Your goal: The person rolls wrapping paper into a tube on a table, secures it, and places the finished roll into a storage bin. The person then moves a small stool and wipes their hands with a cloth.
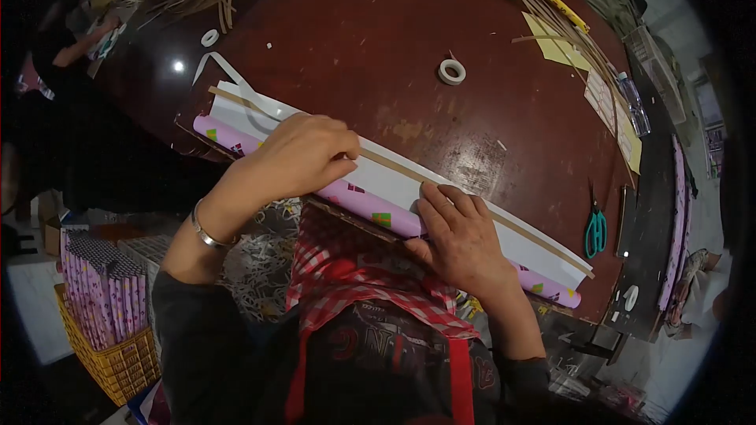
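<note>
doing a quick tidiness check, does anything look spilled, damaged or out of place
Yes: tangled white strips lie below the edge of the table, beside the checked apron, like loose waste. The table also has pale, worn-looking patches.

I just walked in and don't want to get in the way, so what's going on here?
Someone is working on a purple patterned roll at the near edge of the table. Its white side shows, with a narrow brown strip along it. The left hand bends over the work, its fingertips partly hidden; the right hand lies across it farther along. The teal-handled scissors lie off to the right, untouched.
</note>
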Demonstrator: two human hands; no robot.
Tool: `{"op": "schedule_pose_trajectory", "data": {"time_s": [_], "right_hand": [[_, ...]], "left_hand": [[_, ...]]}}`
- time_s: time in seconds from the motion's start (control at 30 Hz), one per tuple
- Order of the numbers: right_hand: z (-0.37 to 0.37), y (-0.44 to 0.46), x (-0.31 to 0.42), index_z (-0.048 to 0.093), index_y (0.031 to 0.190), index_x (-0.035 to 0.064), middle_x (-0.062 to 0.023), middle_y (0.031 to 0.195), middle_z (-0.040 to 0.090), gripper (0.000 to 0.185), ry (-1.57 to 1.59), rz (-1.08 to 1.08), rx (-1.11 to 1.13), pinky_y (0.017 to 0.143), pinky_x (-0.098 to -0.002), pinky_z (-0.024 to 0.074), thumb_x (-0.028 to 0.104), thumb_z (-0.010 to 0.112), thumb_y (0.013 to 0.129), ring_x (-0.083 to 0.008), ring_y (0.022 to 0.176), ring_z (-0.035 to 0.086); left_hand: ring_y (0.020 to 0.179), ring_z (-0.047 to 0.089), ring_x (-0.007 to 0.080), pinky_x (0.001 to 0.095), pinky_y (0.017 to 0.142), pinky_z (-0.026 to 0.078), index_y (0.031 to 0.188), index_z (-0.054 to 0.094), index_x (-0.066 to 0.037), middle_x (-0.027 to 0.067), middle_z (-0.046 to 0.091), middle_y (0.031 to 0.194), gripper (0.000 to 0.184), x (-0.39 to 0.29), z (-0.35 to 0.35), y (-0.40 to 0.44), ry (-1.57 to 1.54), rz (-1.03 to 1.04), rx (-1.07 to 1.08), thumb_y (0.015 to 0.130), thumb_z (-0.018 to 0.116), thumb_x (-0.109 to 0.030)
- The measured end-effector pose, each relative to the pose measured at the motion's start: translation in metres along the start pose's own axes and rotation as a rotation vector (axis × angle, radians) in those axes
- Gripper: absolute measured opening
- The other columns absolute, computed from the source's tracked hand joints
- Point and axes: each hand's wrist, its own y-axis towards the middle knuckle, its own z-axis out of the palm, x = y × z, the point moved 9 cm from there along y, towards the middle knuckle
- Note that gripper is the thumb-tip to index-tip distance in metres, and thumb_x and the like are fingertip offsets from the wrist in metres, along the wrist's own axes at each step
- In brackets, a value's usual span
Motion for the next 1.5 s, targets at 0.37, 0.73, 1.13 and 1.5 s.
{"op": "schedule_pose_trajectory", "data": {"time_s": [0.37,0.73,1.13,1.5], "right_hand": [[0.003,-0.002,-0.001,0.055,0.115,-0.0016,-0.0189,0.13,0.053,0.051,-0.001,0.019,0.009,0.094,-0.0479,0.0408,0.034,0.069,0.081,-0.0345,0.118,0.049],[0.003,-0.002,-0.001,0.056,0.115,-0.0015,-0.0188,0.131,0.053,0.051,-0.004,0.025,0.017,0.095,-0.048,0.0405,0.035,0.068,0.082,-0.0339,0.12,0.048],[0.003,-0.001,-0.001,0.056,0.116,-0.0022,-0.0185,0.132,0.052,0.052,-0.013,0.037,0.044,0.096,-0.0468,0.0405,0.035,0.068,0.082,-0.0337,0.12,0.048],[0.003,-0.002,0.0,0.057,0.115,-0.0024,-0.0181,0.131,0.053,0.052,-0.029,0.014,0.009,0.094,-0.0473,0.0417,0.036,0.069,0.081,-0.033,0.119,0.048]], "left_hand": [[0.092,0.061,0.0317,0.0409,0.082,0.048,0.094,0.065,-0.004,0.0111,0.063,0.096,0.018,0.081,-0.054,-0.049,0.193,-0.209,-0.228,0.076,0.067,-0.006],[0.088,0.061,0.0309,0.0419,0.078,0.048,0.085,0.064,-0.003,0.011,0.063,0.084,0.012,0.09,-0.048,-0.038,0.214,-0.23,-0.145,0.076,0.068,-0.01],[0.083,0.06,0.0289,0.0401,0.077,0.047,0.085,0.063,-0.004,0.0086,0.06,0.086,0.014,0.061,-0.037,-0.036,0.532,0.055,-0.18,0.072,0.068,-0.005],[0.064,0.059,0.03,0.0401,0.059,0.045,0.081,0.049,-0.002,0.0139,0.056,0.067,0.014,0.054,-0.064,-0.042,-0.072,-0.272,-0.196,0.076,0.063,-0.005]]}}
